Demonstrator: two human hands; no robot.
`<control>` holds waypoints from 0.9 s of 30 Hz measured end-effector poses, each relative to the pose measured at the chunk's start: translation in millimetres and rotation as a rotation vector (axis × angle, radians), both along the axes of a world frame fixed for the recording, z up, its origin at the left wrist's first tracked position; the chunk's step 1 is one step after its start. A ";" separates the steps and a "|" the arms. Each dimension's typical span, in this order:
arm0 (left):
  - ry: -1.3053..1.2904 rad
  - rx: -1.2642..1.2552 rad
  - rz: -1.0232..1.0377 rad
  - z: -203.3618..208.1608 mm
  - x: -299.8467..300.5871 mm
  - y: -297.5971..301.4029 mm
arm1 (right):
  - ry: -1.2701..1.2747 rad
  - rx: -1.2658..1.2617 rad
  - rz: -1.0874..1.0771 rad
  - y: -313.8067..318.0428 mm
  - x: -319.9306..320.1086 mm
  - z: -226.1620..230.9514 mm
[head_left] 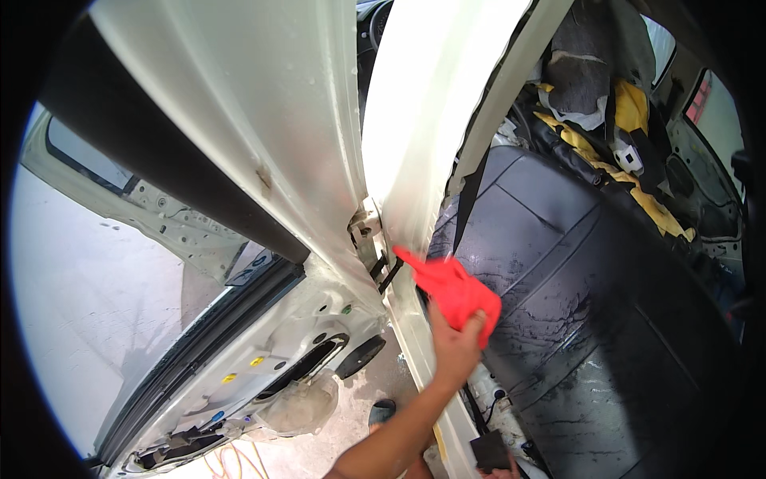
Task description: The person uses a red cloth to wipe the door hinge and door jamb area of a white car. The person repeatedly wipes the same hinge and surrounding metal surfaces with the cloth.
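My left hand (459, 347) reaches up from the lower edge, fingers closed around a bright red tapered object (461, 294). Its narrow tip points up and left at the white door pillar (407, 188) of a car; whether it touches the metal I cannot tell. Blur hides whether it is a cloth or a tool. At the bottom edge my right hand (503, 473), mostly cut off, is closed on a flat, dark square piece (488, 449). Right of the left hand lies a wet-looking black seat (550, 239).
An open car door (295, 359), its inner panel bare, stands at the left. Another stripped door (167, 219) is beyond it. Torn yellow and grey padding (630, 104) lies in the cabin. Below are a sandalled foot (383, 411) and an orange cord (239, 461) on the ground.
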State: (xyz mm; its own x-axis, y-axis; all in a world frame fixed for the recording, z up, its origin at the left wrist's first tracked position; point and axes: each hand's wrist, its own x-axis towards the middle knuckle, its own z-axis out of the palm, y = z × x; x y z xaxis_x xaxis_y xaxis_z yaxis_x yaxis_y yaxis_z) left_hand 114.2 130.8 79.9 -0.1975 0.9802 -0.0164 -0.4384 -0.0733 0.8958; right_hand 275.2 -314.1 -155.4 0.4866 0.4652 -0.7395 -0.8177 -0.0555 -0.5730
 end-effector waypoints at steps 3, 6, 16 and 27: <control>-0.070 -0.067 -0.154 -5.3 69.6 -21.8 | -0.223 0.244 -0.100 30.2 36.3 64.0; 0.371 0.108 -0.576 17.9 135.1 -31.7 | -0.490 0.294 -0.067 85.0 73.4 191.5; 0.001 0.390 -0.655 -14.6 82.9 -106.4 | -1.725 0.026 1.087 279.1 21.2 271.7; -0.206 -0.345 0.002 -69.4 -17.4 -12.1 | -0.926 0.262 1.135 286.9 -36.6 204.7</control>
State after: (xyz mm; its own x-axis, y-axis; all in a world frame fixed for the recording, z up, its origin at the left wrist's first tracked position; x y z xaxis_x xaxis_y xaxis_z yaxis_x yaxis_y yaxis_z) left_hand 96.8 118.7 10.5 -0.1579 0.9097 -0.3840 -0.6119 0.2151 0.7611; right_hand 238.6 -27.2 49.2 0.0211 0.9764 -0.2149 0.2416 -0.2136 -0.9466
